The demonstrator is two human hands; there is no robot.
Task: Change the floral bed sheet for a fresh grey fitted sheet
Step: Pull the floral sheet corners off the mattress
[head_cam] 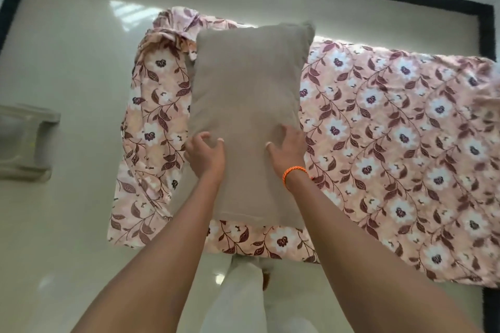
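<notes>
From the head view we see our left hand point(204, 153) and our right hand point(286, 147) both gripping the grey-brown pillow point(249, 116), fingers curled into its near half, the left at its side edge and the right on its top face. The floral bed sheet point(392, 143) lies spread under and to the right of our hands, bunched beyond the left one, and a pale plastic stool point(27, 140) stands on the glossy floor point(75, 62) well left of them.

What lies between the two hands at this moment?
In the head view, only the taupe pillow spans the gap between the left hand and the right hand; both grip it above the floral sheet.
</notes>
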